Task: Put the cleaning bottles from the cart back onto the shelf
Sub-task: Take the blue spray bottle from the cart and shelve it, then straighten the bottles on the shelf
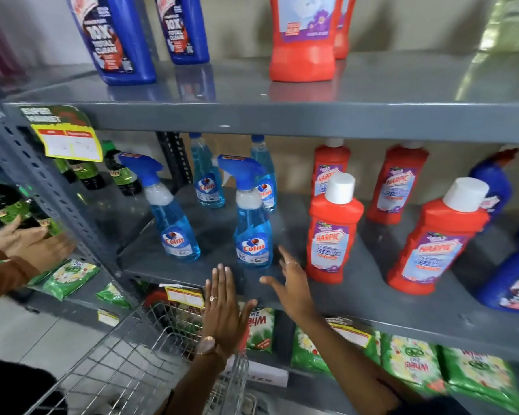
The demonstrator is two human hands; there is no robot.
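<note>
My left hand (222,307) and right hand (294,287) hover with fingers spread and nothing in them at the front edge of the grey middle shelf (372,298), just below the Colin spray bottle (253,223) that stands upright near that edge. A second Colin spray bottle (170,217) stands to its left, with two smaller blue bottles (207,178) behind. To its right stand red Harpic bottles (333,232) with white caps, upright on the same shelf. Below my left hand sits the wire cart (138,354). Green detergent packs (414,363) lie on the shelf underneath. Far left of the spray bottle, another person's hand (30,244) reaches toward dark green-labelled bottles (9,205).
</note>
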